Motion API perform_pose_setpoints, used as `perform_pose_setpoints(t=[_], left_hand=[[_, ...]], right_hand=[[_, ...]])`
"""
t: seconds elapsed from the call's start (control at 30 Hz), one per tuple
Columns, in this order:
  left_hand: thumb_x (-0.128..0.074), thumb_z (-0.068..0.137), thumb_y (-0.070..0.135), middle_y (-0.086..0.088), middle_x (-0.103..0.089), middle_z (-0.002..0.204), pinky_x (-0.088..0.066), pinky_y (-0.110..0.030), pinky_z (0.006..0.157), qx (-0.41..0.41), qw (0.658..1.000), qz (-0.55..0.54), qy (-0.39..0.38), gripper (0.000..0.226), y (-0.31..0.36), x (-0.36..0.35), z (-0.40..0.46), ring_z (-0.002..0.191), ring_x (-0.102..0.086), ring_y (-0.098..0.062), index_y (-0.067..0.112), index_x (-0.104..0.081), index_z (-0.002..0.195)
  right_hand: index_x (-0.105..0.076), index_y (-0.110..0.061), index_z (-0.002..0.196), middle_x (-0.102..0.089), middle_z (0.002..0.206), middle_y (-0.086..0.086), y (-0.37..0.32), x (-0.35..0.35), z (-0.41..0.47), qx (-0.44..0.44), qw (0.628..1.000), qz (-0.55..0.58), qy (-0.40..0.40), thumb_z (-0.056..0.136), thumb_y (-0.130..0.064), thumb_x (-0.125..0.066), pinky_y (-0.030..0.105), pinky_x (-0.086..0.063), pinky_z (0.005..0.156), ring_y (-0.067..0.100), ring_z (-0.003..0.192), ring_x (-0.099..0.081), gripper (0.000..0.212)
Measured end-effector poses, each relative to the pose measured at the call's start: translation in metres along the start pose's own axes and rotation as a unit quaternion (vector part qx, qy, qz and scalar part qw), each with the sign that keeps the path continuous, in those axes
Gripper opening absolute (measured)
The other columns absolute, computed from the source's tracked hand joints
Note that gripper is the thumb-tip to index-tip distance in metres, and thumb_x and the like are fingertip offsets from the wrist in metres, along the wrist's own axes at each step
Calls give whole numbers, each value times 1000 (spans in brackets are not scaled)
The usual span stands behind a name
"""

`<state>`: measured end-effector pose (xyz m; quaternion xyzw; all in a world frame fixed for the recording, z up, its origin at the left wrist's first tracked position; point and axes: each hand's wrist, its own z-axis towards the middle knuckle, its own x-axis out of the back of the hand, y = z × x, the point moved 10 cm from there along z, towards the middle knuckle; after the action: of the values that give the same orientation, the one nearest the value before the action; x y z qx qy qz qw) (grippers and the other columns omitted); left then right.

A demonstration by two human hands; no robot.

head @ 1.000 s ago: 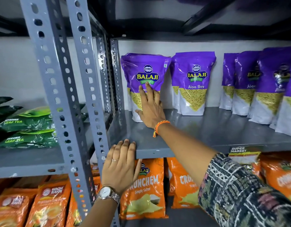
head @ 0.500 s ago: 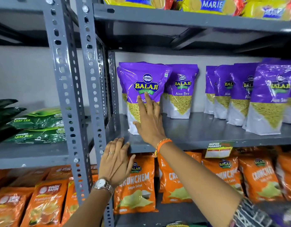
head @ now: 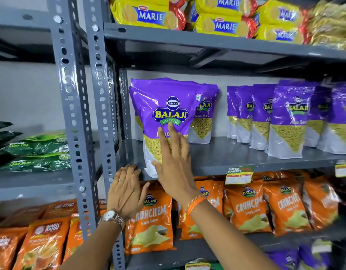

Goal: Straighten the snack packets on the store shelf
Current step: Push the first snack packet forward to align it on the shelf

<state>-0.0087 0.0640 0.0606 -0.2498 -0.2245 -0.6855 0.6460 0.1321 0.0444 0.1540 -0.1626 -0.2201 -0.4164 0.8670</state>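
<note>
A purple Balaji Aloo Sev packet (head: pixel 164 106) stands upright at the front left corner of the grey middle shelf (head: pixel 222 162). My right hand (head: pixel 173 162) lies flat against its front, fingers spread, not gripping it. My left hand (head: pixel 125 190) rests open on the shelf's front edge just left of the packet. A second purple packet (head: pixel 203 121) stands behind and to the right. Several more purple packets (head: pixel 289 121) stand in a row further right, some nearer the front than others.
Grey perforated uprights (head: pixel 102 114) stand just left of the packet. Yellow Marie biscuit packs (head: pixel 217 18) fill the shelf above. Orange Crunchem packets (head: pixel 150 219) stand on the shelf below. Green leaf tea bags (head: pixel 37 151) lie on the left rack, orange tea packs (head: pixel 41 242) beneath.
The left purple packet has come forward to the shelf's front edge under my right hand. The view has tilted upward and pulled back. My left hand stays on the shelf edge.
</note>
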Motion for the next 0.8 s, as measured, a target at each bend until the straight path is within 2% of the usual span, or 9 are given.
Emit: perform_pose_setpoints(t=[0.17,0.37,0.57,0.67,0.8], left_hand=[[-46,93,48,-19,-62,120,-38,-48,107,6,1000,0,-2,50,1,0,-1,114,-58,-37,5,-58,116],[-44,93,49,-19,-62,120,-39,-49,106,0,1000,5,-3,51,4,0,1,113,-58,-37,6,-58,116],[-44,94,46,-21,-62,122,-39,-50,107,-20,1000,1,5,49,11,5,1,113,-59,-38,5,-57,117],[-45,94,46,-21,-62,123,-40,-51,108,-19,999,15,-32,51,-5,-14,-14,116,-59,-38,4,-58,118],[-46,94,46,-22,-61,125,-36,-50,110,-31,999,26,-25,51,0,-12,-9,118,-57,-38,3,-57,120]], right_hand=[[-12,-23,161,-4,169,8,-3,8,-21,13,999,-21,40,89,-36,-72,51,-31,119,36,148,-16,95],[-12,-26,161,-4,170,4,2,9,-10,14,1000,-8,21,88,-38,-71,51,-30,119,34,147,-18,94],[-16,-28,160,-7,170,0,10,3,10,13,1000,-26,-3,85,-43,-73,54,-45,103,31,142,-25,96],[-19,-28,159,-10,169,0,5,-28,9,7,999,-39,-31,83,-49,-73,53,-46,100,30,138,-28,96],[-22,-27,159,-13,169,1,7,-34,23,17,998,-50,-31,81,-54,-72,54,-48,98,29,133,-29,96]])
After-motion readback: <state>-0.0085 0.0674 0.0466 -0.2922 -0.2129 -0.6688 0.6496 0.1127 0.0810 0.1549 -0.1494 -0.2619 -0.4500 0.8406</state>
